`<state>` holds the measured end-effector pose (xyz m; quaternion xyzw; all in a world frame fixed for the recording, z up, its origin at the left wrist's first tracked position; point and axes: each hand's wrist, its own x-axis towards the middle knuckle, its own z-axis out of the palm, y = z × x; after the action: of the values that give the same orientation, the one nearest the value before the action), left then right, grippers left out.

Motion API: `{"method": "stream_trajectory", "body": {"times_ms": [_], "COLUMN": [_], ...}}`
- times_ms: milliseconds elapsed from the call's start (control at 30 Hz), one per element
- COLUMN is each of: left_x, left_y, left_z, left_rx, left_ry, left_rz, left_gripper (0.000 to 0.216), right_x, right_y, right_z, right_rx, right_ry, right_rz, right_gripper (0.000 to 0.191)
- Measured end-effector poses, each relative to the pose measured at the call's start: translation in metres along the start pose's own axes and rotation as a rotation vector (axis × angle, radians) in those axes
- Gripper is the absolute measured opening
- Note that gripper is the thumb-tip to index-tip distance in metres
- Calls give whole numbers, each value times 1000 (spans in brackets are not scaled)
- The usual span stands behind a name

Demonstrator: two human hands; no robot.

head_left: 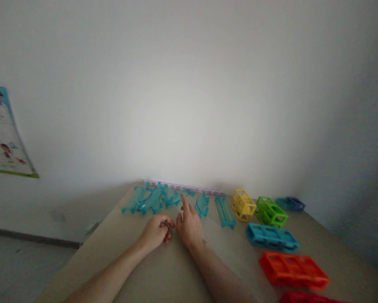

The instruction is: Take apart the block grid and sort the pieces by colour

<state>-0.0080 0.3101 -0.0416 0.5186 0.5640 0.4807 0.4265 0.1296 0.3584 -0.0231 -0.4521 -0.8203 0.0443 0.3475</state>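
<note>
My left hand [157, 231] rests above the near middle of the table, its fingers curled into a loose fist, and I see nothing held in it. Close beside it, my right hand [190, 227] points forward with the index finger stretched out and the thumb apart. It appears to hold nothing. Beyond both hands lie several translucent teal plastic pieces [153, 200], overlapping toward the left. One smaller teal piece [202, 204] lies just past my right hand, and a long teal piece [225, 211] is further right.
Along the right stand open plastic frames: yellow [243, 206], green [271, 211], blue [272, 237], orange-red [293, 269] and red [302, 298]. A dark blue piece [294, 204] sits in the far corner. A patterned strip [182, 187] runs along the wall. A poster [9, 134] hangs left.
</note>
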Motion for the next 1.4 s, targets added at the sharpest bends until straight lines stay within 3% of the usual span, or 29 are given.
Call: {"method": "stream_trajectory", "body": {"times_ms": [67,133,267,467,667,900,1000,1233,1400], "left_x": [1,2,3,4,2,5,5,2,4], "left_y": [2,3,2,3,11,16,15,15,15], "left_z": [-1,-1,-1,-1,-4,-10,-10,-7,-19], "left_rx": [-22,-55,-145,-290,-451,-599,-557,-308,51], "left_ry": [21,35,61,88,96,102,115,152,337], "left_rz": [-5,-4,2,-39,-98,-225,-205,-174,-14], "left_gripper": [25,24,24,16,36,34,28,26,26], "right_x": [14,28,41,34,22,15,12,18,23], "right_y": [-2,1,12,19,13,-1,-6,7,12], "right_z": [20,31,36,31,22,17,14,22,31], "right_rx": [-20,-35,-5,98,251,414,424,295,242], "right_ry": [-46,-42,-17,80,181,89,67,128,114], "right_rz": [133,209,223,237,110,-106,-139,68,163], "right_gripper": [63,51,26,24,28,27,26,38,39]}}
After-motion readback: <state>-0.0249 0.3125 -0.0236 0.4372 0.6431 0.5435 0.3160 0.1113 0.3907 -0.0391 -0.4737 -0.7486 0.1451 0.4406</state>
